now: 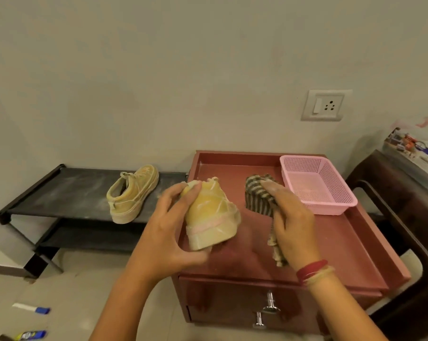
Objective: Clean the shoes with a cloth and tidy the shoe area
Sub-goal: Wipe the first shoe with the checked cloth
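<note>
Fingers [177, 198] of the left hand [163, 239] are curling round the yellow shoe [211, 215] at frame centre, over the red cabinet [331, 242]; its toe is pointing up-frame, heel nearest, looking dusty and pink-banded, while the right hand [294, 225] is clutching the striped cloth [257, 195]

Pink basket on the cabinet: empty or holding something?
Empty: the pink basket shows only its bare mesh floor and walls; nothing lies inside.

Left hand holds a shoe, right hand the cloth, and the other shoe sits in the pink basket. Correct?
No. The head view shows the other shoe on the black rack; the basket holds no shoe. The left hand does hold a shoe and the right hand the cloth.
</note>
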`<state>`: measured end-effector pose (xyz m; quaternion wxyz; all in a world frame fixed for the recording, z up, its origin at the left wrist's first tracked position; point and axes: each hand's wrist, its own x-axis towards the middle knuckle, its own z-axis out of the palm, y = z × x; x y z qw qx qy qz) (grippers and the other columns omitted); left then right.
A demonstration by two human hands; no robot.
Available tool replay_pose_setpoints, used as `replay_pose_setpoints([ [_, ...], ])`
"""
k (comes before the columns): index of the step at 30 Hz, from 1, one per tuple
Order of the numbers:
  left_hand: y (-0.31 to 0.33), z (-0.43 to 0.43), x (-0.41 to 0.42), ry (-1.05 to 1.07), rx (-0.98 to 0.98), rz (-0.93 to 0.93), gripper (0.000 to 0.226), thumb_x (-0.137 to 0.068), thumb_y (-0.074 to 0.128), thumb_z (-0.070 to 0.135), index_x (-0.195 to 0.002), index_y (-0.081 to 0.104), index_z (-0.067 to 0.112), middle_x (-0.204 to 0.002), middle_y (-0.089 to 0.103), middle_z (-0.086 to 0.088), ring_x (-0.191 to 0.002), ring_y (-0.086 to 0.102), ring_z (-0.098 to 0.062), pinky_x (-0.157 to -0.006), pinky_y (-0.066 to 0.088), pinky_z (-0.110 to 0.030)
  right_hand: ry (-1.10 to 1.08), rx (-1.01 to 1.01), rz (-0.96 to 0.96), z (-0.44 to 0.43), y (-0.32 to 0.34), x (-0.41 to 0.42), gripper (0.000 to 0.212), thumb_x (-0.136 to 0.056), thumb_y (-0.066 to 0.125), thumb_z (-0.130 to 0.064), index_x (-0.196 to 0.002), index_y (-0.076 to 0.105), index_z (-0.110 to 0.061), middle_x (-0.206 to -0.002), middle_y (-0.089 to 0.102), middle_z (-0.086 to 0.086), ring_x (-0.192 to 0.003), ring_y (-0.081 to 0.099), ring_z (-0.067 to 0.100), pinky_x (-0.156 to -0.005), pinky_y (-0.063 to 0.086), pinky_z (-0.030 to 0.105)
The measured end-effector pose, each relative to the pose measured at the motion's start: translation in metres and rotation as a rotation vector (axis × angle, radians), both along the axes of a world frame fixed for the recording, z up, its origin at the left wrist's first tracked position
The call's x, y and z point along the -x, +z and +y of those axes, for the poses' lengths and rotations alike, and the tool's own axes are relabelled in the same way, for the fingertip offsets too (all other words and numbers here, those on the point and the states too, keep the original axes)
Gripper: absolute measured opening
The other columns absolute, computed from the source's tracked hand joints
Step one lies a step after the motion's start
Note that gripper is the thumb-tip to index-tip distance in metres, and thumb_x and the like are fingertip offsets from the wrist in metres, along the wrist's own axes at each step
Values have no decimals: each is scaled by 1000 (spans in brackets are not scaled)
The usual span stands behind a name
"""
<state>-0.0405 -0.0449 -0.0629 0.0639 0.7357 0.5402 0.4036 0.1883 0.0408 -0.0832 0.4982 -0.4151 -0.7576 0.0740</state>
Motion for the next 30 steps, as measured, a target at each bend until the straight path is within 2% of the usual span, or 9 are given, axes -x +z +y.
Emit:
replay_pose_setpoints([
  [3, -5, -3, -1, -60, 35, 11, 115, -55, 82, 32, -150, 19, 31, -145, 24, 14, -138, 25, 0, -103, 24, -5, 173, -157, -215, -12, 26, 23, 47, -85, 39, -5, -125, 60, -13, -132, 57, 2, -122, 52, 14, -101, 42, 24],
  [5, -8, -3, 0, -69, 18, 40, 116, -54, 85, 27, -151, 20, 24, -145, 26, 11, -139, 26, -5, -105, 26, -8, 243, -220, -240, -16, 37, 36, 43, -89, 37, -7, -125, 59, -11, -132, 56, 4, -124, 52, 17, -100, 44, 30],
  [8, -6, -3, 4, -70, 19, -12, 115, -53, 86, 25, -149, 24, 18, -143, 29, 7, -137, 29, -5, -106, 29, -12, 318, -249, -215, -24, 46, 47, 37, -98, 34, -12, -125, 59, -10, -132, 56, 4, -125, 51, 18, -100, 46, 34],
  [10, -4, -2, 8, -81, 26, -64, 113, -53, 84, 24, -149, 25, 15, -140, 33, 4, -135, 33, -7, -105, 33, -14, 396, -283, -320, -29, 43, 51, 36, -102, 30, -19, -125, 57, -13, -131, 57, 6, -124, 52, 21, -99, 47, 37],
  [13, -4, -2, 8, -94, 30, -66, 112, -53, 83, 26, -148, 25, 15, -139, 35, 3, -134, 36, -8, -105, 34, -15, 496, -322, -455, -30, 25, 51, 31, -99, 38, -15, -124, 56, -13, -130, 58, 9, -127, 49, 25, -103, 43, 39],
  [18, -4, 1, 3, -108, 41, -61, 112, -54, 84, 23, -150, 25, 16, -141, 34, 1, -136, 33, -11, -104, 34, -15, 342, -145, -255, -16, 28, 38, 38, -92, 37, -7, -119, 62, -14, -128, 58, 4, -122, 52, 18, -97, 46, 37],
  [22, -4, 1, 5, -100, 32, -75, 111, -51, 86, 22, -147, 29, 10, -138, 37, 0, -135, 35, -12, -106, 34, -18, 533, -225, -371, -34, 23, 50, 31, -93, 43, -6, -115, 62, -15, -125, 60, 7, -123, 52, 22, -101, 45, 36],
  [26, -6, 0, -5, -100, 49, -81, 112, -53, 86, 21, -148, 28, 12, -140, 35, 1, -136, 34, -14, -105, 36, -20, 428, 17, -97, -15, 33, 39, 46, -84, 35, -1, -116, 64, -17, -126, 57, 0, -121, 52, 13, -100, 44, 38],
  [30, -7, 1, -7, -95, 49, -87, 105, -54, 83, 25, -144, 33, 7, -139, 35, 0, -136, 33, -13, -108, 36, -25, 533, -52, -213, -26, 31, 45, 43, -86, 35, -5, -115, 65, -17, -129, 56, 1, -127, 49, 15, -103, 42, 29],
])
